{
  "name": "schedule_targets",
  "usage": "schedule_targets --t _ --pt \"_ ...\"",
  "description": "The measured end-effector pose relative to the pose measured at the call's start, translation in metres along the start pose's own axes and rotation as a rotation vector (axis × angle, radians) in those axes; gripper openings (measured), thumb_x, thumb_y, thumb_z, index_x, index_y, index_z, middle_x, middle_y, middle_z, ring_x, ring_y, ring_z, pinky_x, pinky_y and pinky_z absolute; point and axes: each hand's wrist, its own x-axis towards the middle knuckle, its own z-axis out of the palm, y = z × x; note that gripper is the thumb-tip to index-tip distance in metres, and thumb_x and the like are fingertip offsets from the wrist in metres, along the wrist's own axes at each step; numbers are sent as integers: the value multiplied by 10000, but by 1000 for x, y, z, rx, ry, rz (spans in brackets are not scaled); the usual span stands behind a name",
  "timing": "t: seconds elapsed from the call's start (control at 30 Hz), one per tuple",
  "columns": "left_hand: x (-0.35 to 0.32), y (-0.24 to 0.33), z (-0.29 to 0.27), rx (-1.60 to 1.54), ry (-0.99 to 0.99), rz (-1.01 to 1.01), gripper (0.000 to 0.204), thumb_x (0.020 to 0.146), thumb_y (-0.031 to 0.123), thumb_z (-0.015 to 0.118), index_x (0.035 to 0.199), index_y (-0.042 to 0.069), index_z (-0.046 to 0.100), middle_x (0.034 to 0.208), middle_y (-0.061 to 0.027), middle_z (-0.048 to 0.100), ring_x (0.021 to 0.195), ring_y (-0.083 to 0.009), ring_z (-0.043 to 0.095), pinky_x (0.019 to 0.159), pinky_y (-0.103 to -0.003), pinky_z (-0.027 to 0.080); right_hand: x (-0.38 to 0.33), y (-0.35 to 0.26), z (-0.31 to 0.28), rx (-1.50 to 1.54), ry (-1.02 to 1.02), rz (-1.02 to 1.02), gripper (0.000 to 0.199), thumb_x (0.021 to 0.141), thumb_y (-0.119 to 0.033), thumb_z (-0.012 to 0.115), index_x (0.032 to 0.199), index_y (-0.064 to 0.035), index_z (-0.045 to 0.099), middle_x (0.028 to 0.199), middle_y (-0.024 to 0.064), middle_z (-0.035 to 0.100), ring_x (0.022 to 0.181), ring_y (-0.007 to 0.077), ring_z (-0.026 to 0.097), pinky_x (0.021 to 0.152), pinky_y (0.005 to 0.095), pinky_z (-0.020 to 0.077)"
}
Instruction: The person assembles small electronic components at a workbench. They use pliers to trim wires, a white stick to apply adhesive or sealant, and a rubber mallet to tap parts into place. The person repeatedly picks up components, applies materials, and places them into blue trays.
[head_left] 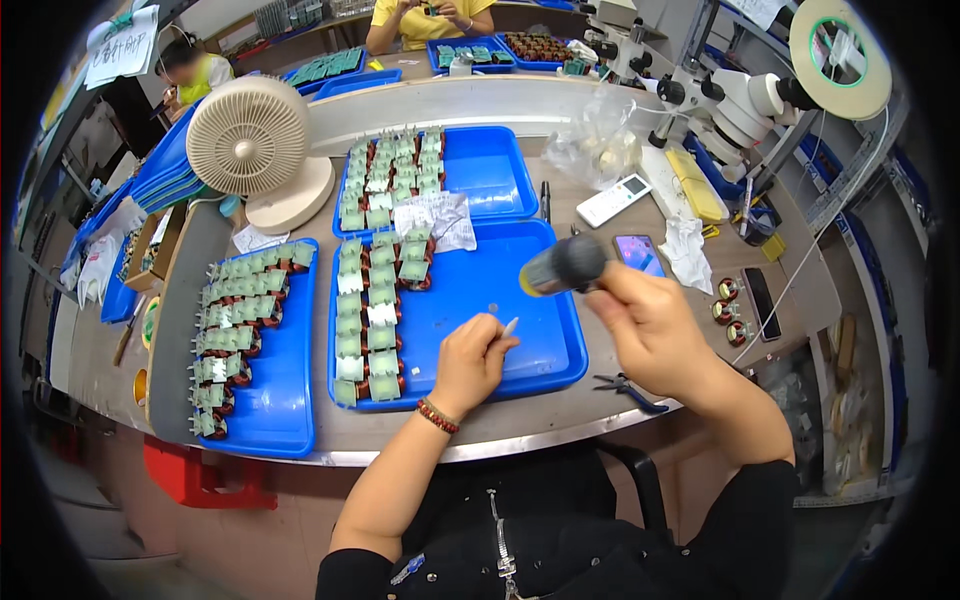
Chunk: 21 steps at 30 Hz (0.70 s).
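Observation:
My right hand (650, 325) is closed around a dark cylindrical object with a rounded black end (565, 266), held tilted above the right side of the near blue tray (470, 270). Motion blurs it, so its exact kind is unclear. Over the same tray, my left hand (472, 362) pinches a small white pointed piece (510, 327) between thumb and fingers. Rows of pale green circuit boards with copper coils (382, 315) fill the tray's left side. A few tiny bits lie on its blue bottom.
Behind stands another blue tray (490, 170) of boards; a third tray (285, 400) lies left, near a beige fan (248, 135). Pliers (635, 392), a white remote (613, 200), phones (763, 303) and loose coils (725, 312) sit right, below a microscope (720, 110). People work beyond the partition.

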Motion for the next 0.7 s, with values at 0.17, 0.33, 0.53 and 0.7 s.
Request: schedule_targets --t 0.17,0.33,0.53,0.7 --pt "0 5 2 -34 8 -36 192 739 26 628 692 21 442 618 -109 464 542 -269 486 485 -338 379 -10 13 15 -65 -102 -37 154 840 -79 518 968 4 539 742 190 563 682 356 557 563 385 425" --pt "1 3 1 -8 38 -15 209 742 52 628 690 23 428 623 -123 450 549 -306 465 485 -363 370 -1 -7 4 74 79 -36 128 827 -100 534 915 -7 535 758 180 573 712 376 558 603 439 424" --pt "0 3 2 23 -6 -23 200 743 63 630 696 27 439 628 -125 454 558 -307 473 489 -369 373 -2 3 14 6 36 -74 126 823 -84 526 918 -1 534 758 178 576 705 369 555 586 423 428" --pt "0 2 2 27 3 -26 190 744 58 630 701 27 447 637 -124 464 563 -303 478 493 -370 377 -10 13 29 -89 -30 -21 153 826 -64 531 962 3 552 753 176 581 675 353 556 559 372 423"
